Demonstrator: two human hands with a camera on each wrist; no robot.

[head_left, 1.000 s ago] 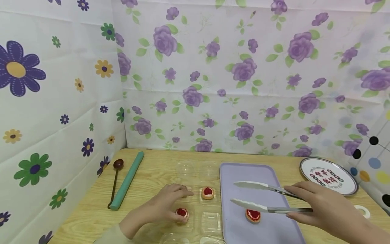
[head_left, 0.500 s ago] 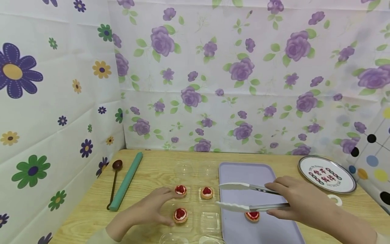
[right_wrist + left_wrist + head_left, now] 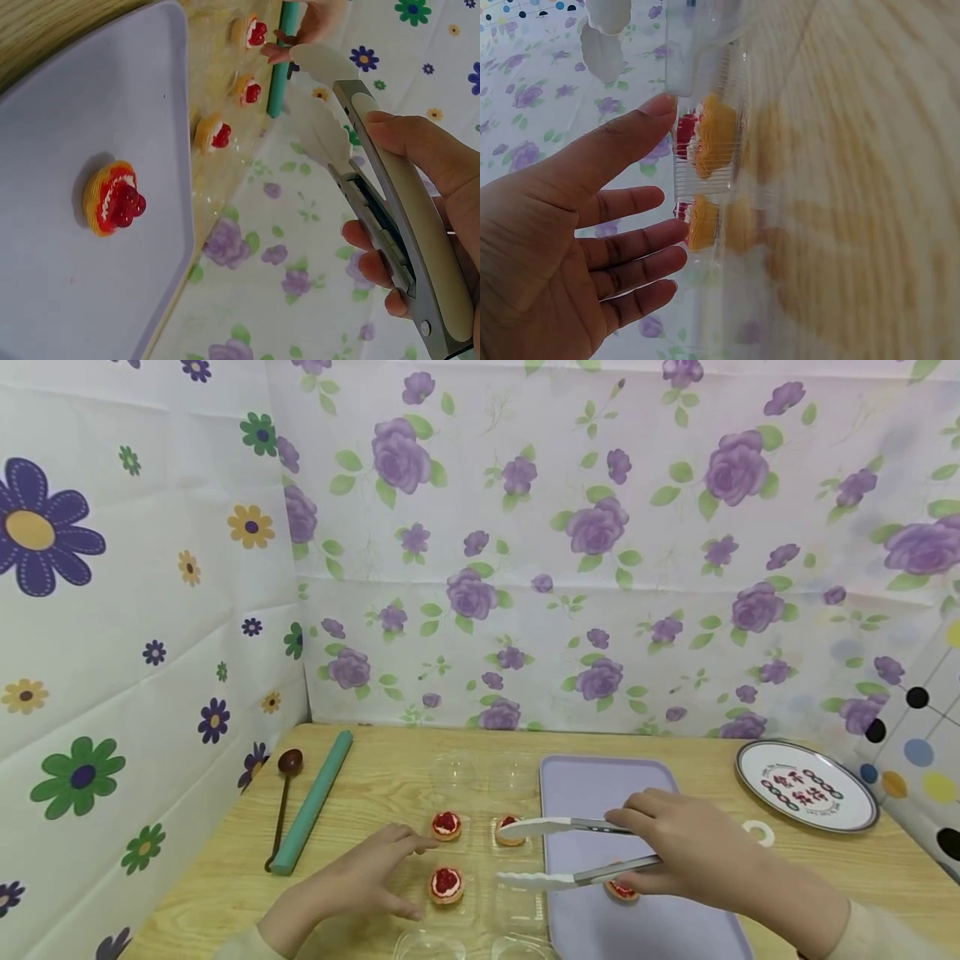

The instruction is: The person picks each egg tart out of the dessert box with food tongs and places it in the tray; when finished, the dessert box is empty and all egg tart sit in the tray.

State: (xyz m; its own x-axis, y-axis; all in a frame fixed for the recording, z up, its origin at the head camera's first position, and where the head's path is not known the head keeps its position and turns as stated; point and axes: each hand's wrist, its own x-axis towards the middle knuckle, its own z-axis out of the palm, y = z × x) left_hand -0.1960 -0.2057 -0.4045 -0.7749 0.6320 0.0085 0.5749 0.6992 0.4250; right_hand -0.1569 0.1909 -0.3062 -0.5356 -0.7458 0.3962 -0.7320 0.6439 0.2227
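Observation:
My right hand (image 3: 697, 852) grips metal tongs (image 3: 600, 825) with pale scalloped tips spread apart and nothing between them. The tips hang over the right part of a clear plastic container (image 3: 517, 906), whose compartments hold a near-left tart (image 3: 446, 885), a far-left tart (image 3: 446, 825) and a right tart (image 3: 507, 831) partly covered by the tongs. Another red-topped tart (image 3: 116, 199) lies on the lilac tray (image 3: 45, 285). My left hand (image 3: 352, 881), fingers loosely extended, is at the container's left edge; in the left wrist view its thumb (image 3: 656, 109) appears to touch the plastic.
A green roll (image 3: 311, 806) and a dark ladle (image 3: 285, 802) lie on the wooden table at left. At the back right stands a white plate (image 3: 806, 785) with red writing. A white ring (image 3: 759, 833) lies near it. Patterned cloth walls enclose the table.
My right hand has carried the spread tongs leftward from above the tray to over the container. The left hand has drawn slightly back left, uncovering the far-left tart.

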